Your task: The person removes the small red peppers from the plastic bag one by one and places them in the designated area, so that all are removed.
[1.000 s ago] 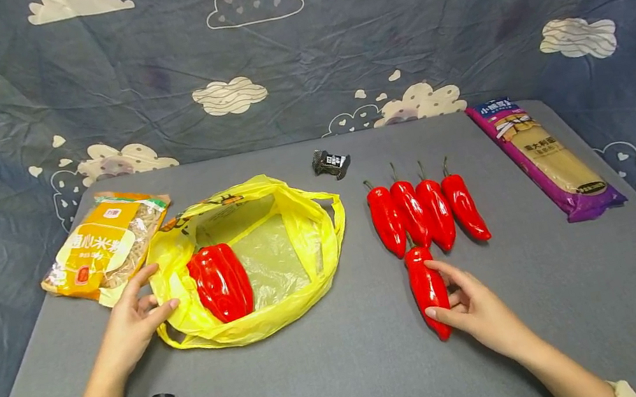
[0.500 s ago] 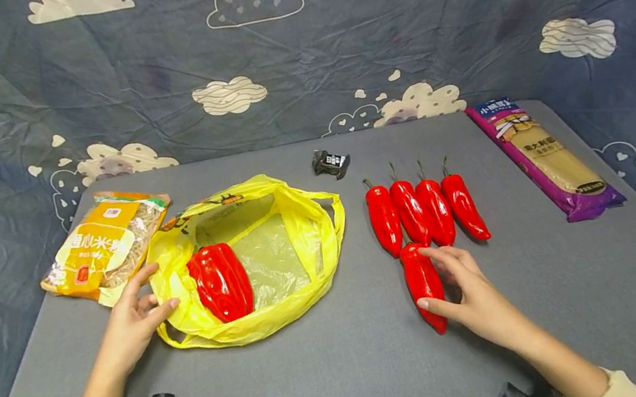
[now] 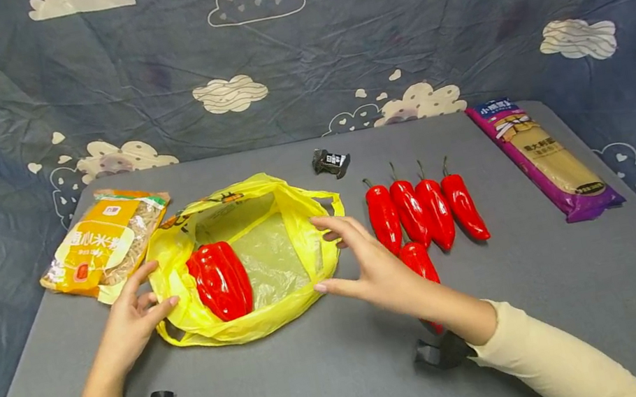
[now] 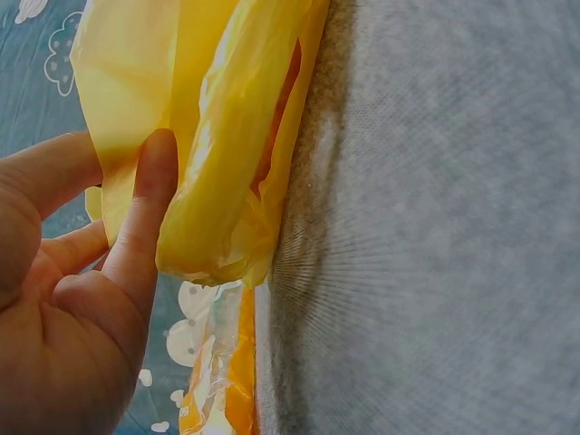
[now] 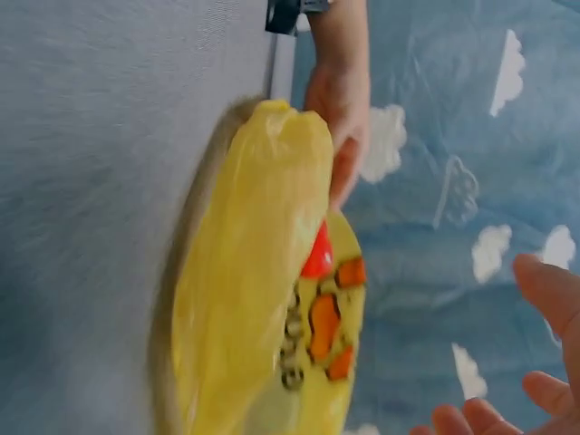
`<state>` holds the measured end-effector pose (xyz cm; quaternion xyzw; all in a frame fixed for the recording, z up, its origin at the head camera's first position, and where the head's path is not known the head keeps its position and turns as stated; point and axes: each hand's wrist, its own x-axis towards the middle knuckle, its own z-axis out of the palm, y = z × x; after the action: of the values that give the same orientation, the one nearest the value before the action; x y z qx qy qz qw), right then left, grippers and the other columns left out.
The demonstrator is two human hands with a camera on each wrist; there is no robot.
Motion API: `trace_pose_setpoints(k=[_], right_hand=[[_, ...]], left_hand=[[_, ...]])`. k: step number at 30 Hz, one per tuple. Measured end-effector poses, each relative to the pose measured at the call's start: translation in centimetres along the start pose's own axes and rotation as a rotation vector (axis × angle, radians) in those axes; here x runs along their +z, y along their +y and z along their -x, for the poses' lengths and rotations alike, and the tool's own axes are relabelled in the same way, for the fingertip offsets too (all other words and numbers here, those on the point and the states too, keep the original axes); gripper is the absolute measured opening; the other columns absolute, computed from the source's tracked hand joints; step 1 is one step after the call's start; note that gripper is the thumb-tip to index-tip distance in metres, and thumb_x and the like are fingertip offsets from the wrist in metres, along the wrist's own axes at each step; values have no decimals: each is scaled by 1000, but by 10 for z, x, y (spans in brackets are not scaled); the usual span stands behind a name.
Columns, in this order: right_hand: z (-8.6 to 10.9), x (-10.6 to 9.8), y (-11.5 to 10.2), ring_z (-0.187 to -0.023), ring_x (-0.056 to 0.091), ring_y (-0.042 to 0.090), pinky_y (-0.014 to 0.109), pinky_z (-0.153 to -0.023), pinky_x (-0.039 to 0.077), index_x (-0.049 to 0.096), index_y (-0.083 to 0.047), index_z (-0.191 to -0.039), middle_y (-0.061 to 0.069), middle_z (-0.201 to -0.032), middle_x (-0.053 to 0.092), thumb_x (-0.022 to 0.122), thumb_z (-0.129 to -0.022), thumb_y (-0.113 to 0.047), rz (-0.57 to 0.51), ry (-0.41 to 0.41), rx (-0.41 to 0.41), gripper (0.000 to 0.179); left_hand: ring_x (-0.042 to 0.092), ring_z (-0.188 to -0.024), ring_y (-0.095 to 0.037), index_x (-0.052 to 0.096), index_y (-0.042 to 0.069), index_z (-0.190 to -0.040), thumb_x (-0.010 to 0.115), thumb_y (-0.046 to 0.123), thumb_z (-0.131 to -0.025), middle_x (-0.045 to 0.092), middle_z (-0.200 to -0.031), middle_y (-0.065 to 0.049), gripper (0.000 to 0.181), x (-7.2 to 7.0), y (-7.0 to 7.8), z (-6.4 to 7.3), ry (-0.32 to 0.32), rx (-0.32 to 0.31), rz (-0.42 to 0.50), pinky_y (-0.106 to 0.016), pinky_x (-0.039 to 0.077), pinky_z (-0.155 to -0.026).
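Observation:
A yellow plastic bag (image 3: 287,310) lies with its mouth open at left centre, a glossy red bell pepper (image 3: 220,281) inside. My left hand (image 3: 131,325) pinches its left rim; in the left wrist view the thumb (image 4: 156,163) presses the near side of the plastic, other fingers behind. My right hand (image 3: 368,266) is at the bag's right rim, thumb and fingers spread, holding nothing. Several long red peppers with stems (image 3: 437,216) lie in a row to the right. Another long red pepper (image 3: 418,260) lies in front of them, partly hidden by my right forearm.
An orange food packet (image 3: 87,250) lies behind my left hand. At the far right is a purple pasta packet (image 3: 548,161). A small black wrapped piece (image 3: 331,163) sits near the back edge of the grey table (image 3: 301,393). A cloud-patterned cloth (image 3: 292,54) hangs behind.
My right hand has let go of the front long red pepper and moved left to the bag's right rim. That pepper first slid slightly up and left. The left hand stays put.

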<state>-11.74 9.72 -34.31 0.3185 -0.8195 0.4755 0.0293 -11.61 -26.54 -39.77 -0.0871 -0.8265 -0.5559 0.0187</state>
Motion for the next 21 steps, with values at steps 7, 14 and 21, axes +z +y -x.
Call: trace_pose_setpoints(k=[7,14,21], right_hand=[[-46,51,5,-106,44,14,35,-87,39,33,-15,-134,-1,-131,38,76,-73,-21,-97,-113,-32,75],[-72,94,21,-103,50,21,31,-83,43,27,-17,-138,5,-133,35,76,-72,-29,-79,-266,45,83],[-85,117,23,-103,47,14,25,-82,41,24,-20,-140,5,-128,36,75,-72,-34,-52,-288,172,86]], left_hand=[[51,-58,-4,25,-4,-135,60,-7,-81,57,-67,2,64,0,0,-1,-6,10,7,-21,38,-47],[47,-54,-4,27,-3,-135,61,-8,-80,51,-78,-2,65,1,-2,-3,10,24,-25,-23,35,-43],[50,-60,-2,25,-1,-136,60,-7,-81,40,-104,-12,65,1,-5,-2,-3,13,-24,-22,38,-46]])
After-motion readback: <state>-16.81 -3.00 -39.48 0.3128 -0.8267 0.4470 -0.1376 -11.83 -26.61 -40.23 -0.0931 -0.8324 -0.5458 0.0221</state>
